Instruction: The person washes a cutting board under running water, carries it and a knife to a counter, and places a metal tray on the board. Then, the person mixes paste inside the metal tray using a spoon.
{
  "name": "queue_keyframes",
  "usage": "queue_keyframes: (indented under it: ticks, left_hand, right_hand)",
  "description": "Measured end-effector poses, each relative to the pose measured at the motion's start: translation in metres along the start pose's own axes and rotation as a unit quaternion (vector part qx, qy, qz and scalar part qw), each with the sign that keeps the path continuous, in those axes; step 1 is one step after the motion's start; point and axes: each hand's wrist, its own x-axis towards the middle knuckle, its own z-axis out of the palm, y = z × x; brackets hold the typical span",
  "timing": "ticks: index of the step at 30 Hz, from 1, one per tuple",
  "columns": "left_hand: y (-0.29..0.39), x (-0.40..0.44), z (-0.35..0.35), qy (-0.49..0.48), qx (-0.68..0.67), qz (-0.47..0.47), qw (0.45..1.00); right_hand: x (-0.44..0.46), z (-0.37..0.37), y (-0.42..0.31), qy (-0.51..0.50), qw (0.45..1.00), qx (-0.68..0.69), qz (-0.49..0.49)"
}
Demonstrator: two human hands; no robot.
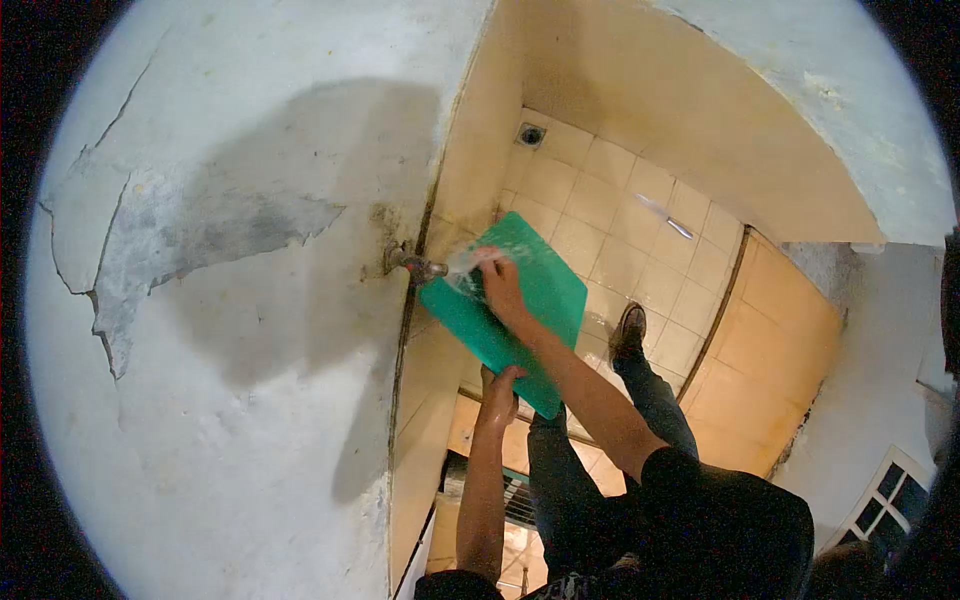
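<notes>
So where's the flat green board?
In the head view, the flat green board is near the middle, mainly right of the silver metal wall tap; the bare left hand grips its lower edge, the bare right hand over its face.

Tilted head view — facing down (toward tiled floor point(600, 170)).

Your flat, four-cornered green board point(553, 290) is slanting just beside the tap point(424, 268), water point(462, 261) is splashing onto its face, and its lower edge is sitting in your left hand point(499, 396)!
</notes>
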Motion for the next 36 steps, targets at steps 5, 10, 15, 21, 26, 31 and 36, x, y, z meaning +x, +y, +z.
queue_keyframes:
  ticks: [5, 10, 15, 21, 26, 31, 36]
  left_hand:
    - [0.009, -0.001, 0.009, 0.017, 0.067, 0.01, 0.998]
    - [0.02, 0.017, 0.041, -0.088, 0.372, 0.142, 0.913]
    - [0.005, 0.017, 0.074, -0.104, 0.322, 0.212, 0.917]
    - [-0.004, 0.066, 0.066, -0.216, 0.222, 0.187, 0.932]
    - [-0.006, 0.184, 0.065, 0.048, 0.427, 0.255, 0.866]
    - [-0.064, 0.319, 0.039, -0.013, 0.5, 0.121, 0.857]
    - [-0.032, 0.278, 0.089, 0.026, 0.422, 0.126, 0.897]
  right_hand:
    - [-0.034, -0.021, -0.022, 0.052, 0.976, -0.207, 0.054]
    - [-0.08, -0.039, -0.099, -0.075, 0.977, -0.197, 0.044]
    - [-0.053, -0.07, -0.1, -0.029, 0.963, -0.221, 0.15]
    - [-0.052, -0.102, -0.148, 0.011, 0.967, 0.03, 0.254]
    - [-0.099, -0.104, -0.231, 0.101, 0.951, 0.123, 0.266]
    - [-0.144, -0.13, -0.315, 0.117, 0.962, 0.075, 0.237]
    - [-0.13, -0.145, -0.284, 0.141, 0.962, 0.054, 0.228]
